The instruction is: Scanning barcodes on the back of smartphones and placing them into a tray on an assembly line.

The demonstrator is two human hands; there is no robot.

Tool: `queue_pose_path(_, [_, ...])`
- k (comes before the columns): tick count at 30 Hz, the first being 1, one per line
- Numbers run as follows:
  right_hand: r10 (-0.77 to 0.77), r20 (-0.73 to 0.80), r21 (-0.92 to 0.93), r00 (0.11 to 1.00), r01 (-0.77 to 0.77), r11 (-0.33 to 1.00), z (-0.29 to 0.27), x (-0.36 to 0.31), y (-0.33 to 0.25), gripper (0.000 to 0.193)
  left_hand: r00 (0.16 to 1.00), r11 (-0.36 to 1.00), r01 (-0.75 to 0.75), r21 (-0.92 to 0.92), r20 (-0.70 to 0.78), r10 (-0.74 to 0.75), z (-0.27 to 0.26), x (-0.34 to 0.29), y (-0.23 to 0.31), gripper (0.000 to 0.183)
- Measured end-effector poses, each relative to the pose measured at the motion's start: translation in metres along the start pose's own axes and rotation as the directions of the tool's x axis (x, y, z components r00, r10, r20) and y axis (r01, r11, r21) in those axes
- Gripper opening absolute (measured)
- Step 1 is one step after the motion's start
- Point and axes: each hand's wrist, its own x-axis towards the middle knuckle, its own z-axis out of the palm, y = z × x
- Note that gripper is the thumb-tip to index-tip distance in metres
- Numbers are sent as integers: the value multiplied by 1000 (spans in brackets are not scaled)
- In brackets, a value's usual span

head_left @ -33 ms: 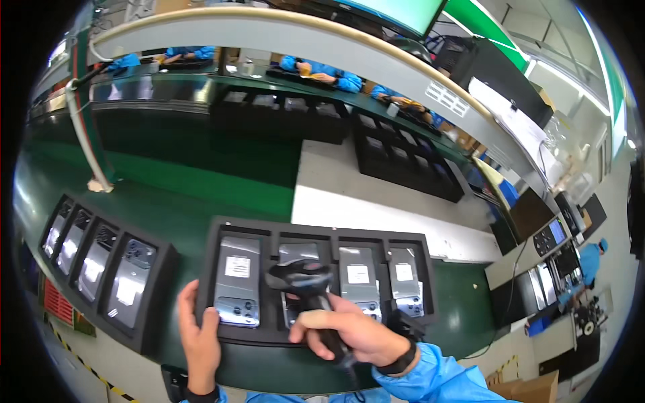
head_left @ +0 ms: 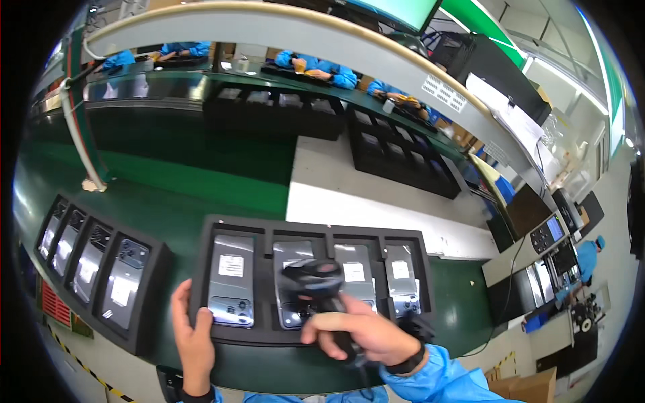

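Observation:
My right hand point(head_left: 366, 336) is wrapped round the grip of a black handheld barcode scanner point(head_left: 316, 277), a little blurred. Its head hangs over the second phone point(head_left: 293, 252) from the left in a black foam tray point(head_left: 265, 337) in front of me. Beside it in their slots lie a left-end phone point(head_left: 231, 285), a third phone point(head_left: 354, 254) partly behind my right hand, and a right-end phone point(head_left: 402, 269); these three show white labels. With fingers stretched out and apart, my left hand point(head_left: 193, 342) rests against the tray's left edge.
Another black tray of phones point(head_left: 153, 295) stands at the left on the green bench point(head_left: 269, 369). More filled trays point(head_left: 406, 176) lie farther back by a pale board point(head_left: 376, 218). A curved rail point(head_left: 295, 23) crosses overhead. Co-workers in blue sleeves point(head_left: 336, 72) sit beyond.
The scanner and my right hand have shifted slightly right over the tray. My left hand stays at the tray's edge. The whole view has moved a little.

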Motion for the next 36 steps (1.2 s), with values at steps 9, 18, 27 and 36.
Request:
queue_pose_path(9, [-469, -863, -478, 187, -3, 878, -189, -140, 56, 29, 998, 991, 59, -123, 28, -56, 12, -10, -5, 55])
queue_pose_path(18, [-494, -868, -497, 59, -109, 861, -295, -135, 73, 17, 971, 994, 88, 61, 219, -99, 32, -13, 26, 57])
queue_pose_path(27, [-381, -893, -427, 240, -182, 886, -293, -137, 59, 24, 770, 342, -637, 691, 597, 227, 109, 88, 56, 76])
queue_pose_path(36, [-693, -705, -707, 150, -74, 703, -338, -134, 95, 23, 804, 365, -568, 738, 593, 52, 114, 92, 44, 78])
